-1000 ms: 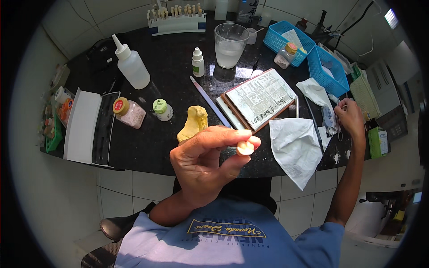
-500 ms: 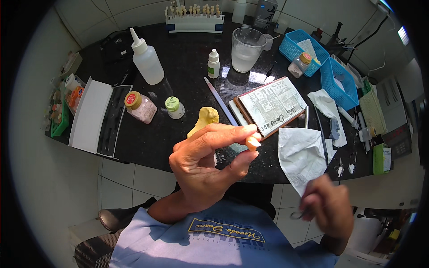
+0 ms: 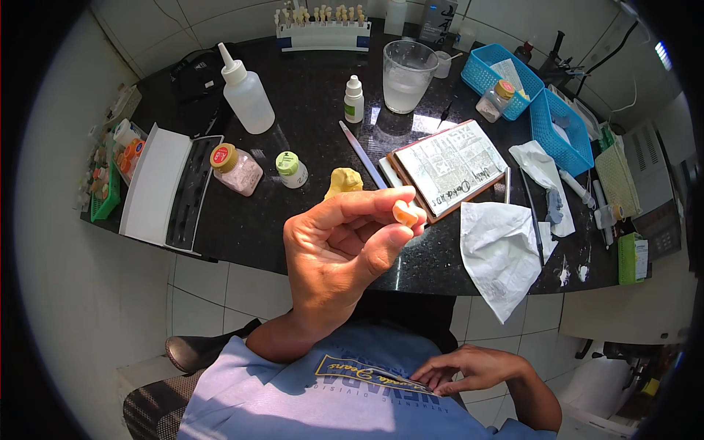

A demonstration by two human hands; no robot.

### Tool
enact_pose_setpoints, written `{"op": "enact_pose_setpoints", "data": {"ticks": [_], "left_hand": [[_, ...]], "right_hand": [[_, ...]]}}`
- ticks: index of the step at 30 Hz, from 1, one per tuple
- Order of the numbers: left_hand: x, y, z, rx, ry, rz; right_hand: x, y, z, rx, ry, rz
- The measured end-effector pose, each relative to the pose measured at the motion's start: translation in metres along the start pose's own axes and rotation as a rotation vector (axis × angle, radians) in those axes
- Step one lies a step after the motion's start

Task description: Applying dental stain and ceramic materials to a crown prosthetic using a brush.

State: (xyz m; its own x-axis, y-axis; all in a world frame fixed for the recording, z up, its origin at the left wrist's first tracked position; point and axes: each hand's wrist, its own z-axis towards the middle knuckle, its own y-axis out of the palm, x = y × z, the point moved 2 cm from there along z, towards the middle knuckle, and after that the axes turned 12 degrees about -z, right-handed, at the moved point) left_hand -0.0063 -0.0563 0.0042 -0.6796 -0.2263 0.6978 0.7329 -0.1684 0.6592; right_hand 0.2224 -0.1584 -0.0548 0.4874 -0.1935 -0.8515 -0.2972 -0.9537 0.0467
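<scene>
Head view: a lumpy yellow cast (image 3: 343, 181) on the glossy black stone counter (image 3: 246, 233) is partly hidden behind the left hand (image 3: 330, 253); a crumpled white cloth (image 3: 499, 249) lies rightward. The left hand pinches a small cream tooth-shaped piece (image 3: 404, 213) at its fingertips. The right hand (image 3: 473, 368), half curled, is before the blue shirt (image 3: 286, 403), its hold unclear.

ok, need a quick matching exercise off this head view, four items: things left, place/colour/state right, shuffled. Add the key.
1. Tooth-shaped piece
2. Right hand
3. Cast
4. Clear cup

A. Partly filled with cloudy liquid
B. Yellow, partly hidden
C. Pinched in the left hand
D. In front of the blue shirt

Pairs: 1-C, 2-D, 3-B, 4-A
</scene>
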Motion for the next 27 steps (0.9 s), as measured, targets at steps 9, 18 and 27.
{"op": "enact_pose_setpoints", "data": {"ticks": [9,18,27], "left_hand": [[0.002,-0.01,-0.005,-0.102,0.257,0.377],[-0.001,-0.01,-0.009,-0.172,0.459,0.496],[0.001,-0.012,-0.011,-0.224,0.563,0.645]], "right_hand": [[-0.061,-0.027,-0.007,0.721,-0.272,-0.376],[-0.086,-0.033,0.012,1.039,-0.376,-0.495],[-0.094,-0.03,0.014,1.013,-0.353,-0.535]]}}
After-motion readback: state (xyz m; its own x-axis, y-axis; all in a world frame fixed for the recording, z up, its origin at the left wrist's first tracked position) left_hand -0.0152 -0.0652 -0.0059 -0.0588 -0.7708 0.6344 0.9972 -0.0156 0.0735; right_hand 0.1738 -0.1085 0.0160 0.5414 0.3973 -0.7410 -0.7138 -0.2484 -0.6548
